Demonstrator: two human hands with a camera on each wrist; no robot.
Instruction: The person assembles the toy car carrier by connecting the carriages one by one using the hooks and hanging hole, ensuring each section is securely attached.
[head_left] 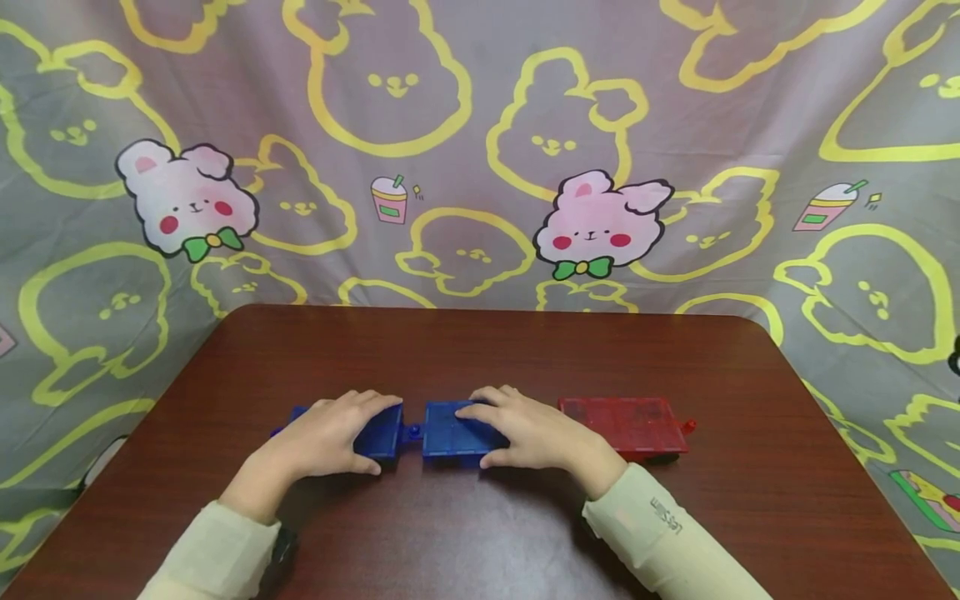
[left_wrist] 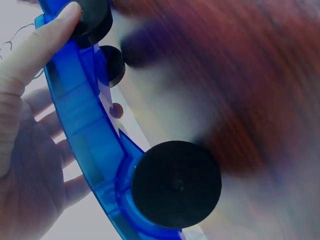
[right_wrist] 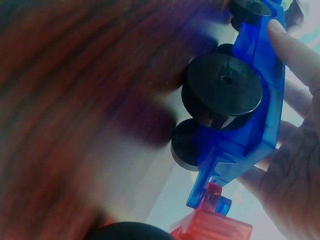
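Note:
My left hand (head_left: 322, 435) grips the left blue see-through toy wagon (head_left: 384, 432), thumb on its near side and fingers over the far side. In the left wrist view, the thumb lies by a black wheel (left_wrist: 176, 184) of the wagon's row. My right hand (head_left: 536, 429) holds the middle blue toy wagon (head_left: 452, 429) across its width. Between the two blue wagons sits a small blue hitch (head_left: 412, 432). To the right stands a red toy wagon (head_left: 622, 423); the right wrist view shows its red hitch piece (right_wrist: 212, 197) meeting the blue hitch.
The wagons stand in a row across a dark brown wooden table (head_left: 480, 358). A red peg-like hitch (head_left: 690, 426) sticks out at the red wagon's right end. Behind the table hangs a patterned curtain (head_left: 465, 192).

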